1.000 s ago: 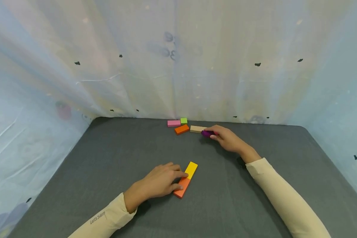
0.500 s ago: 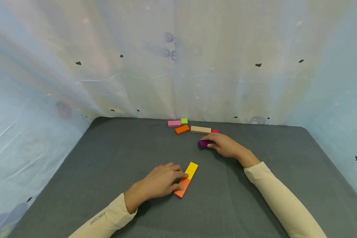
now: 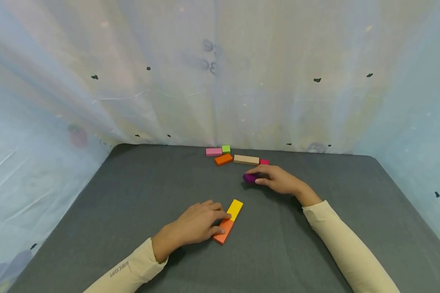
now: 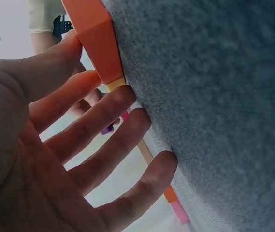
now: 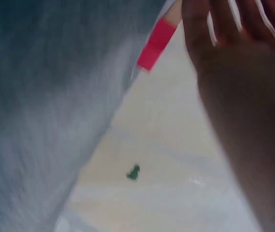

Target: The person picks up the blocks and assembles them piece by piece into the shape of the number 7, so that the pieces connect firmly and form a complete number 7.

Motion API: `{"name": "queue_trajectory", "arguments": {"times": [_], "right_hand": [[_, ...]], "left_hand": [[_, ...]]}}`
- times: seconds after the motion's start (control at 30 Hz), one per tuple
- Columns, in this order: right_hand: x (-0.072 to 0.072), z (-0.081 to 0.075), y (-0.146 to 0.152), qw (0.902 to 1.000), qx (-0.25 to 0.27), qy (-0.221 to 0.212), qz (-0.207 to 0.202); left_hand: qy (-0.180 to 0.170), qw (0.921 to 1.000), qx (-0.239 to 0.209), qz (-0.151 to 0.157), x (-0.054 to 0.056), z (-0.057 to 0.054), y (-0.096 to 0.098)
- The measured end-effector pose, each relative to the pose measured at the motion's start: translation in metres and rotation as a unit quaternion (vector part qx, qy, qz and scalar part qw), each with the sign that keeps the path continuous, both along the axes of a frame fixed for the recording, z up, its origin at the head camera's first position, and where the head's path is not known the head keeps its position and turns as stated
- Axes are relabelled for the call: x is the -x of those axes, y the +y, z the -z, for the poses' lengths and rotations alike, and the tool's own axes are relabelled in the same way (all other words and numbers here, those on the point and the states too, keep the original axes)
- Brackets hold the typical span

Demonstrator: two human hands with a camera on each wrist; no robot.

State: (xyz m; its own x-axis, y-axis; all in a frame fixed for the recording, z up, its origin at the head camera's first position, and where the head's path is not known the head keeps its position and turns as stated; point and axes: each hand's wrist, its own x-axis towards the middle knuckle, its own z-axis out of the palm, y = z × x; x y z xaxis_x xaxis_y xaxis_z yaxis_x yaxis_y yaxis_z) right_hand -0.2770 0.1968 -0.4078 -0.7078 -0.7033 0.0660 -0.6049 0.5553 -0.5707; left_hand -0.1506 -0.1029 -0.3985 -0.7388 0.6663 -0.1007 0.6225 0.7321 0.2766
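My left hand [image 3: 194,223] lies over two blocks set end to end on the grey table. Its thumb touches the orange block [image 3: 223,232], while the index fingertip reaches the seam with the yellow block [image 3: 236,208]. In the left wrist view its other fingers [image 4: 123,145] stretch out beside the orange block [image 4: 96,38]. Farther off, my right hand [image 3: 278,179] pinches a purple block [image 3: 249,178] between thumb and fingers, close over the table. Part of the purple block is hidden by the fingers. A red block [image 3: 264,162] lies just behind the right hand.
At the table's far edge lie a pink block [image 3: 214,152], a green block [image 3: 225,149], a second, darker orange block [image 3: 224,159] and a long plain wooden block [image 3: 246,159]. A hanging patterned sheet [image 3: 220,81] rises behind the table [image 3: 139,187] and along its sides.
My right hand has drawn the purple block nearer and slightly left, away from the wooden block, uncovering the red one. The left hand has stayed on its two blocks.
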Motion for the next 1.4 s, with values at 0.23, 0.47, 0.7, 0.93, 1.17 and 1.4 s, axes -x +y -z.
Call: {"name": "queue_trajectory", "arguments": {"times": [0.23, 0.47, 0.7, 0.93, 1.17, 1.4], "right_hand": [[-0.004, 0.004, -0.011, 0.9983, -0.034, 0.012, -0.045], [-0.012, 0.004, -0.024, 0.9939, -0.032, 0.039, -0.098], [-0.016, 0.001, -0.024, 0.9949, -0.008, 0.006, -0.101], [-0.012, 0.004, -0.022, 0.9939, -0.034, 0.036, -0.098], [-0.011, 0.006, -0.023, 0.9936, -0.036, 0.042, -0.099], [-0.011, 0.003, -0.019, 0.9971, -0.020, 0.012, -0.072]], "left_hand": [[0.000, 1.0000, 0.004, 0.003, 0.001, 0.000, -0.001], [0.005, 1.0000, 0.004, -0.002, 0.000, 0.002, -0.001], [0.001, 1.0000, -0.002, 0.002, -0.001, 0.005, -0.001], [0.002, 1.0000, -0.004, -0.003, 0.001, 0.004, -0.002], [-0.012, 0.9999, -0.002, -0.006, 0.001, 0.001, -0.002], [-0.029, 0.9994, 0.009, -0.017, 0.000, -0.001, 0.000]]}}
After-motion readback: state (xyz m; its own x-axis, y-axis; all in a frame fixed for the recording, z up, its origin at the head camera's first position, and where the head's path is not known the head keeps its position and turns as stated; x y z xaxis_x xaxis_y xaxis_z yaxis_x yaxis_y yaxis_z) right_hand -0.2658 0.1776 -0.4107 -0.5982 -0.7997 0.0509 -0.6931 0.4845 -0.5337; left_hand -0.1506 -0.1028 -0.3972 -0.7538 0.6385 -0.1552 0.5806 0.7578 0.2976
